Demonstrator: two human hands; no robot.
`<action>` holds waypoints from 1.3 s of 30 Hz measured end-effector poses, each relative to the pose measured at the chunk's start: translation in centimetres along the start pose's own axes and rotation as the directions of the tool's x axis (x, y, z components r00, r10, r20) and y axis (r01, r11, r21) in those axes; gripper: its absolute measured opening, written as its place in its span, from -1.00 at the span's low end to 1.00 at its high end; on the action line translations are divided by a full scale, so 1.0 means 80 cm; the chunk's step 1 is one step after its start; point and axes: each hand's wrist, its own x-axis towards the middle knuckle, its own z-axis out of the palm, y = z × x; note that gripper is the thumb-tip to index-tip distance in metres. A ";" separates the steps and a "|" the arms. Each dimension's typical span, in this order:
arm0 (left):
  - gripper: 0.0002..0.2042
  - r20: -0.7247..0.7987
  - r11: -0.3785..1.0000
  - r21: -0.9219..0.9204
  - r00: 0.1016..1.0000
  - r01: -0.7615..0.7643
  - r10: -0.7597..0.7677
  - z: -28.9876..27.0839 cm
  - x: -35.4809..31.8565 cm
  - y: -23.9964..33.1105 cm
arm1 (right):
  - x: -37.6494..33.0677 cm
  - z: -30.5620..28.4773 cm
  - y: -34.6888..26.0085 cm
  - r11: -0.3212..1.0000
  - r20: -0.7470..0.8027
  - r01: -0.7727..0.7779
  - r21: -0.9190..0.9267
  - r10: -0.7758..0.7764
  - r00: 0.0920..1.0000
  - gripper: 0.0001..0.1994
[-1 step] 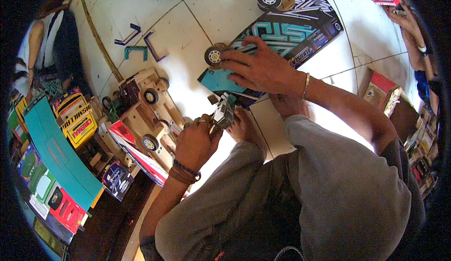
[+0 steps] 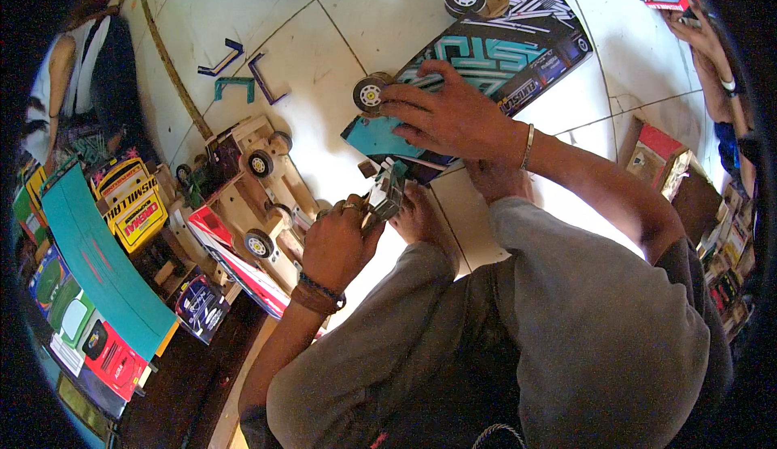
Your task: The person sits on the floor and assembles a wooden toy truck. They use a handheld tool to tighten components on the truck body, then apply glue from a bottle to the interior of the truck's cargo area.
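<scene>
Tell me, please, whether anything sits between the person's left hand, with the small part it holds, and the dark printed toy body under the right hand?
Nothing visible does. The left hand holds the small part right at the near edge of the toy body, which the right hand presses flat. A bare foot lies just beside it, not between.

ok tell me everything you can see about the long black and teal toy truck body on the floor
The toy truck body is a long flat-sided box shape, black with teal and white graphics, and looks like printed card or board. It lies tilted across the white tiled floor. Two black wheels with pale hubs show, one at its far end, one near its teal front. The right hand presses on its near end; the left hand holds a small separate part close by.
</scene>
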 end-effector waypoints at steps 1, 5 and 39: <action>-0.66 -0.008 1.000 0.013 1.000 -0.011 0.011 0.001 0.001 -0.001 | 0.000 0.000 0.000 1.000 0.000 -0.002 0.007 0.002 1.000 -0.68; -0.65 -0.041 0.997 0.059 0.998 -0.043 0.045 0.010 0.005 -0.007 | 0.001 0.001 0.001 1.000 -0.003 0.006 -0.009 -0.006 1.000 -0.68; -0.61 -0.073 0.951 -0.297 0.991 0.083 -0.110 0.022 -0.048 -0.030 | 0.016 0.015 -0.031 0.967 0.197 0.136 0.216 -0.180 0.964 -0.38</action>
